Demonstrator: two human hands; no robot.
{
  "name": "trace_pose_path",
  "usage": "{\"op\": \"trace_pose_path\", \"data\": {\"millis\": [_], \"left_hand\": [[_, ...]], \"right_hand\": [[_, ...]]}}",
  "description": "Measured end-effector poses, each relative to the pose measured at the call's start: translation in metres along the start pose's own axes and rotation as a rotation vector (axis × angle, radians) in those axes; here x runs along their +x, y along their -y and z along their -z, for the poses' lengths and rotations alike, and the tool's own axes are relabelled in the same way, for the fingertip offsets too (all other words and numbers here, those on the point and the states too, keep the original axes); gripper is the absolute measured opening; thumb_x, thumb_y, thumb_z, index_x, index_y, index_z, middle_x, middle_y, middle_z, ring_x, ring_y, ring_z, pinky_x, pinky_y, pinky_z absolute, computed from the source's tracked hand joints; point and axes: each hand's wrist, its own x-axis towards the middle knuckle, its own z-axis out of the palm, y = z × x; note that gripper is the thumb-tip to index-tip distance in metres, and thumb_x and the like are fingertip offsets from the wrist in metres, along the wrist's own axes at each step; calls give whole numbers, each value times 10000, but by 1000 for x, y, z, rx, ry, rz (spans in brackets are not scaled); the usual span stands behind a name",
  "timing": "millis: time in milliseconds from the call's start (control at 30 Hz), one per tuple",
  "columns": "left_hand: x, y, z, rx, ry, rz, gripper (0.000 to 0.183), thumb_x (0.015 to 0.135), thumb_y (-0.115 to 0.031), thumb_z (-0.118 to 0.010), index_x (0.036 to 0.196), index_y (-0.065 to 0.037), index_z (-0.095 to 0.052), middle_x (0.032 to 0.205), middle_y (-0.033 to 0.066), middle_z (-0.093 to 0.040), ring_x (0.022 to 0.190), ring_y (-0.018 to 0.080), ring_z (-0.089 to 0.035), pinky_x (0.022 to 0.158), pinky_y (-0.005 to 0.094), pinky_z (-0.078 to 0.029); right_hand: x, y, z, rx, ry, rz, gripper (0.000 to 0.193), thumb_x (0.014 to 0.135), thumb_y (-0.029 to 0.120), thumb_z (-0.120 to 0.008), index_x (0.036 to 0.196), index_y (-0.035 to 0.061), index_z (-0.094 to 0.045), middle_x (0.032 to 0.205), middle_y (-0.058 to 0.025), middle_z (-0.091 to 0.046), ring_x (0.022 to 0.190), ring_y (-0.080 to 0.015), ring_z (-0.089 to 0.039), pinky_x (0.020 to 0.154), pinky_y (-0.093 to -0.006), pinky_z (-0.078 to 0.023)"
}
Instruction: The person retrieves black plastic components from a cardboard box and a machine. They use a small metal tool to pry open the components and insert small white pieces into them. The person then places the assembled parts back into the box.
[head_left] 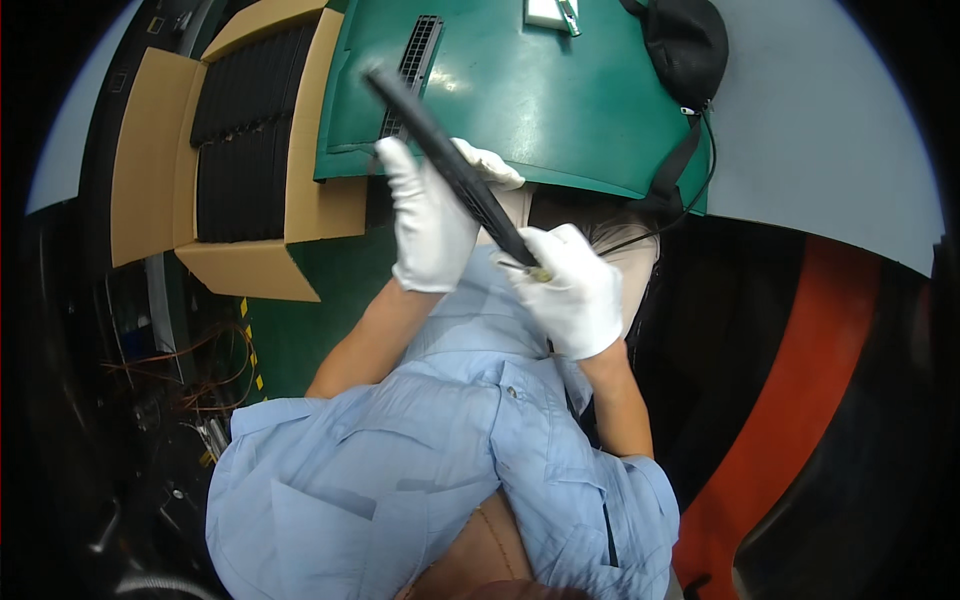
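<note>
A long, slim black plastic bar (432, 140) slants across the space before me, its far end blurred. My left hand (434, 232), in a white glove, cradles its middle, the thumb sticking out and the fingers passing behind it. My right hand (575, 300), also gloved, is closed round the near end. A small yellowish piece (540, 273) shows by the right fingertips; its kind cannot be made out. Beyond the left hand, a similar slotted black bar (418, 50) lies on the green mat (500, 90).
On the left stands an open cardboard box (150, 160) packed with black bars. A black pouch (685, 45) with strap and cable lies at the mat's right edge. A small white block (545, 13) with a green-and-silver tool sits at the back. Loose wires (215, 370) are lower left.
</note>
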Motion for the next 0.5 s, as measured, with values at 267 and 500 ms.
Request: {"op": "trace_pose_path", "data": {"millis": [267,500], "left_hand": [[-12,-50,8,302,462,804,715,909,-325,-754,1440,59,-466,1316,199,-606,1044,238,-711,643,316,-641],[-9,-12,-7,455,31,650,420,1077,-428,-451,1137,-44,-611,584,-14,-466,402,99,-433,373,251,-358]], "right_hand": [[35,-51,77,-341,24,271,396,716,53,-766,1080,206,-729,923,-6,-639,712,-201,-687,598,-299,-538],[32,-29,52,9,-71,-77,494,962,350,-693,1310,32,-546,1072,-188,-634,846,-320,-693,736,-385,-551]]}}
